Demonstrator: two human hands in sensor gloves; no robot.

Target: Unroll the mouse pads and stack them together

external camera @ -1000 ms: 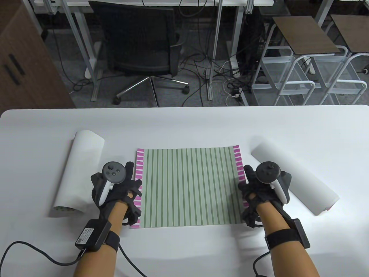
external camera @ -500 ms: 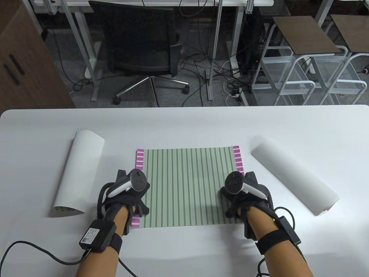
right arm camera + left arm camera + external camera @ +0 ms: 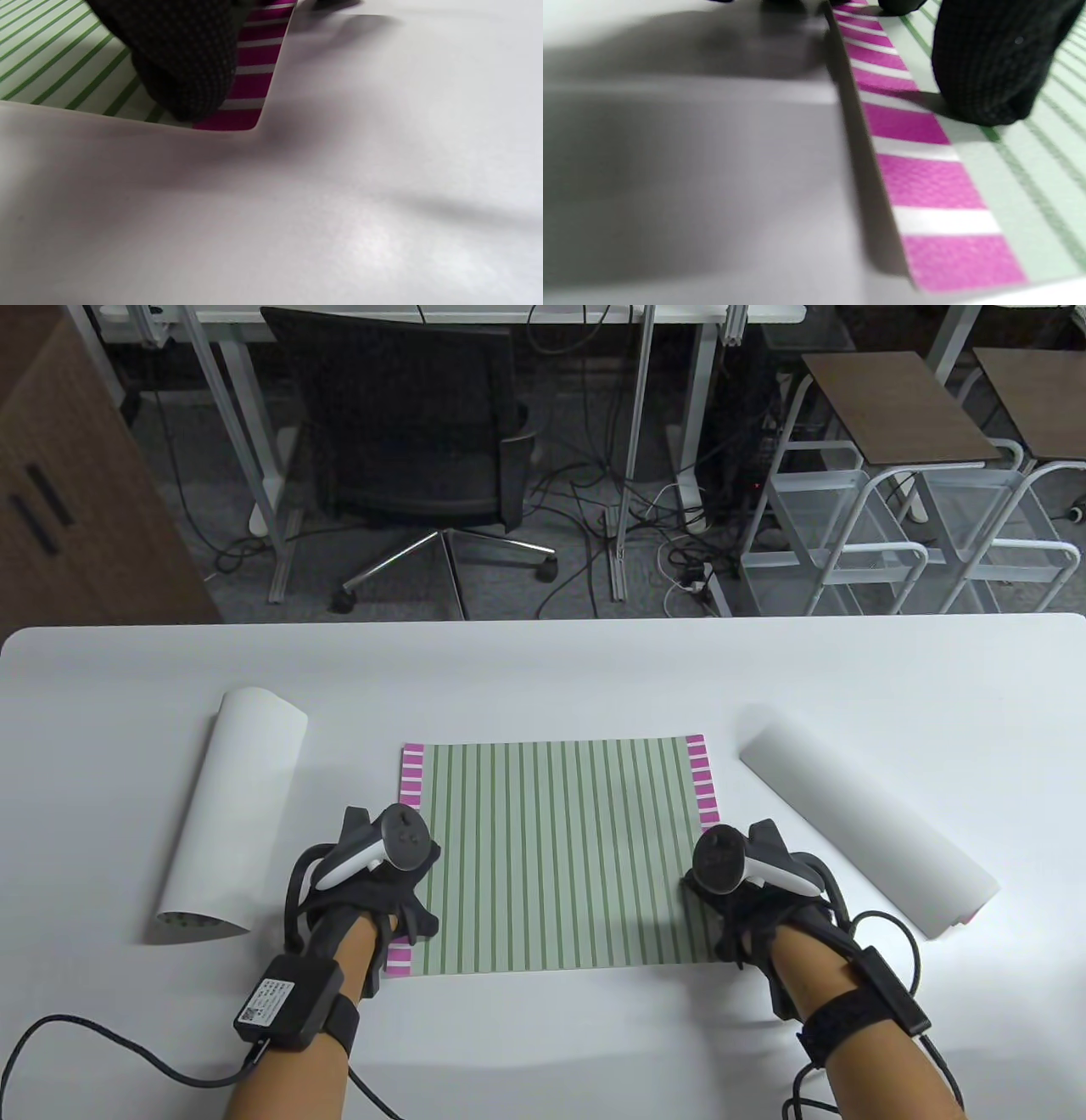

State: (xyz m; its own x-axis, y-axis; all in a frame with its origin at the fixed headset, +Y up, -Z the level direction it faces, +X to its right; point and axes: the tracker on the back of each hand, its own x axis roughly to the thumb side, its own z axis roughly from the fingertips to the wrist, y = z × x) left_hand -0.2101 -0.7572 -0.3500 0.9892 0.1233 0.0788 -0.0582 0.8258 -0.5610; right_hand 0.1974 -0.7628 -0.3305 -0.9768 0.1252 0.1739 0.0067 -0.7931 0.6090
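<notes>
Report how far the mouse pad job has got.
Done: the green-striped, pink-edged mouse pad lies unrolled on the white table. In hand: left hand and right hand rest on its near corners. Left: the two white rolled pads need unrolling and stacking.

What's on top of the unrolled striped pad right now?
Only the two hands rest on the striped pad: the left hand on its near-left edge, the right hand on its near-right corner. No other pad lies on it. The stripes beneath the hands are covered.
</notes>
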